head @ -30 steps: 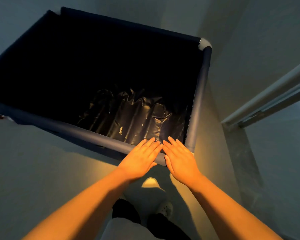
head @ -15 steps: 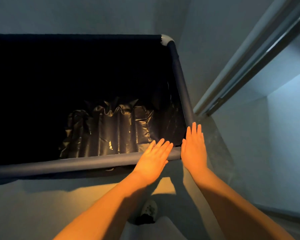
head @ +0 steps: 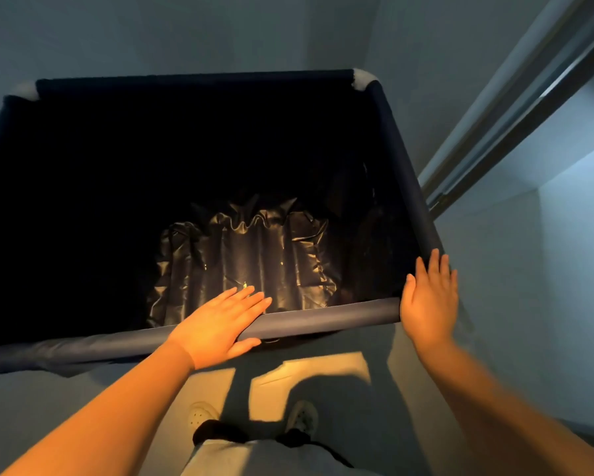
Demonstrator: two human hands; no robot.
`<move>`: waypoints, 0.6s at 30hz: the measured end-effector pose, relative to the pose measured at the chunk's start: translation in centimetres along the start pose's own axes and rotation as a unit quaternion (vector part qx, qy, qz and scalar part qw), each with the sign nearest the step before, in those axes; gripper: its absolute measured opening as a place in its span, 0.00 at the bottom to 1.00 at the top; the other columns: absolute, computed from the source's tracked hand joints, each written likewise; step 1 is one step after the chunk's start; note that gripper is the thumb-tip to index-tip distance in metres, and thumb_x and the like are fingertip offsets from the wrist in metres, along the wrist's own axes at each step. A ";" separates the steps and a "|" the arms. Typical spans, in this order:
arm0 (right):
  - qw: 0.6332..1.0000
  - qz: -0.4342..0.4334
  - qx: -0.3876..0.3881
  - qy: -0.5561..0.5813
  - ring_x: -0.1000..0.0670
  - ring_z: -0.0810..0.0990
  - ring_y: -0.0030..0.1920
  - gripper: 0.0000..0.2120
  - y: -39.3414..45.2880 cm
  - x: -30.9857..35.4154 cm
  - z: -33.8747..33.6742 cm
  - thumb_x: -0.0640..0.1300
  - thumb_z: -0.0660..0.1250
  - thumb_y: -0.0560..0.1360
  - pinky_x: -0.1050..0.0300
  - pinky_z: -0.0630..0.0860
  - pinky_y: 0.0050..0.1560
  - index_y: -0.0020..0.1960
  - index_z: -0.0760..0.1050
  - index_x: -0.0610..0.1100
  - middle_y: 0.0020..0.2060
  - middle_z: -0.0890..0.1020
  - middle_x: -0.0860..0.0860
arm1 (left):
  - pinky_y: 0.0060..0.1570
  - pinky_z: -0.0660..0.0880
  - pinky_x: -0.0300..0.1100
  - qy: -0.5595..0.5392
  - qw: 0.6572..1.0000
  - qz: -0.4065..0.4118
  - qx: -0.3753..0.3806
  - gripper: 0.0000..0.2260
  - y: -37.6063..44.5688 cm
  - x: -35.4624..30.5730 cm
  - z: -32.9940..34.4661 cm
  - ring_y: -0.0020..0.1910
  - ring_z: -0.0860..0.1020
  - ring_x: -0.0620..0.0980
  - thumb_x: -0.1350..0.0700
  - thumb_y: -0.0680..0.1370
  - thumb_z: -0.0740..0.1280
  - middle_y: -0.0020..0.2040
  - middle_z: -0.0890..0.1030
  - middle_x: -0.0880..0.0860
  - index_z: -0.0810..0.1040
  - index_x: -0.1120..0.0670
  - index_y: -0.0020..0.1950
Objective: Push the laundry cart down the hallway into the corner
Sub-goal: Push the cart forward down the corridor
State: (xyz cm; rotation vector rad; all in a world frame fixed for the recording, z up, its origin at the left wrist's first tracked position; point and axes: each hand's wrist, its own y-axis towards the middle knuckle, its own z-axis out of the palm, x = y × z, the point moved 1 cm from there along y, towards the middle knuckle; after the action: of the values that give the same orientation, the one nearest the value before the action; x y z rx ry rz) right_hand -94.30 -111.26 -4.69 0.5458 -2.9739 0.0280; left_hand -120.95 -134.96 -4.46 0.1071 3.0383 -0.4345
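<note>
Head view, looking down into the laundry cart (head: pixel 323 322), a dark blue fabric bin on a tube frame with white corner joints at its far rim. The cart stands directly in front of the person, its far rim close to a pale wall (head: pixel 185 32); whether it touches that wall cannot be told. Inside the cart, at the bottom toward the near rim, lies a crumpled black plastic liner (head: pixel 247 266); the rest of the interior is too dark to read. Left hand (head: pixel 220 326): fingers extended and lying together, palm flat on top of the cart's near rim, fingertips reaching over the inside edge, thumb on the outer side; not gripping. Right hand (head: pixel 429 300): fingers straight and slightly spread, palm laid against the cart's near right corner, fingers running up along the right side rail; flat contact, not curled around the tube. To the right of the cart, a door frame or rail (head: pixel 515 108) slants upward. Below the cart's near rim, the person's pale shoes (head: pixel 302 417) stand on the floor, beside a patch of warm light.
</note>
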 end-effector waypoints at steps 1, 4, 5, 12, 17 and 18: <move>1.000 0.005 -0.004 0.002 0.41 0.57 0.73 0.23 -0.4 0.6 0.1 0.46 0.48 0.79 0.42 0.52 0.73 0.68 0.67 0.37 0.72 0.64 0.39 | 0.72 0.50 0.49 -0.007 1.000 -0.004 0.000 0.30 0.1 0.3 0.3 0.74 0.56 0.51 0.37 0.77 0.47 0.75 0.61 0.52 0.52 0.51 0.75; 1.000 -0.007 -0.005 0.021 0.41 0.62 0.71 0.24 -2.1 3.6 0.3 0.45 0.47 0.77 0.43 0.53 0.72 0.64 0.73 0.40 0.69 0.69 0.40 | 0.73 0.51 0.49 -0.033 0.999 -0.014 0.006 0.31 -0.1 1.4 0.9 0.75 0.54 0.51 0.36 0.77 0.46 0.76 0.58 0.51 0.49 0.49 0.76; 0.999 -0.012 -0.004 0.031 0.42 0.63 0.71 0.23 -2.7 4.9 0.5 0.44 0.48 0.76 0.43 0.54 0.71 0.63 0.75 0.41 0.69 0.70 0.40 | 0.73 0.51 0.49 -0.041 0.999 -0.016 0.006 0.30 -0.2 1.7 1.0 0.75 0.53 0.51 0.36 0.77 0.47 0.76 0.57 0.51 0.48 0.49 0.76; 0.989 -0.091 0.001 0.113 0.46 0.70 0.68 0.17 -7.7 17.0 1.7 0.41 0.56 0.75 0.45 0.59 0.70 0.56 0.80 0.42 0.63 0.77 0.45 | 0.69 0.62 0.48 -0.083 0.996 0.014 -0.037 0.31 -0.3 3.9 1.1 0.71 0.64 0.51 0.37 0.77 0.53 0.74 0.64 0.52 0.54 0.51 0.74; 0.989 -0.109 0.032 0.092 0.49 0.66 0.70 0.16 -10.1 25.0 3.1 0.43 0.54 0.78 0.49 0.55 0.72 0.58 0.78 0.44 0.65 0.75 0.47 | 0.67 0.64 0.46 -0.150 0.984 0.048 -0.084 0.31 -0.7 6.0 0.4 0.71 0.63 0.49 0.38 0.76 0.58 0.73 0.65 0.52 0.57 0.53 0.73; 0.992 -0.091 0.022 0.088 0.49 0.66 0.70 0.16 -10.3 26.0 3.3 0.43 0.54 0.77 0.48 0.57 0.72 0.58 0.78 0.44 0.65 0.76 0.47 | 0.67 0.64 0.46 -0.160 0.982 0.053 -0.089 0.31 -1.4 7.0 0.4 0.71 0.64 0.48 0.39 0.76 0.59 0.73 0.65 0.52 0.57 0.53 0.73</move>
State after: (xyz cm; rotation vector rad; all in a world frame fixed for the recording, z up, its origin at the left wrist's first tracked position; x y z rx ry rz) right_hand -115.17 -130.18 -4.88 0.7740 -2.7483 0.1191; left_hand -128.00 -136.02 -4.97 0.1705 2.7234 -0.1513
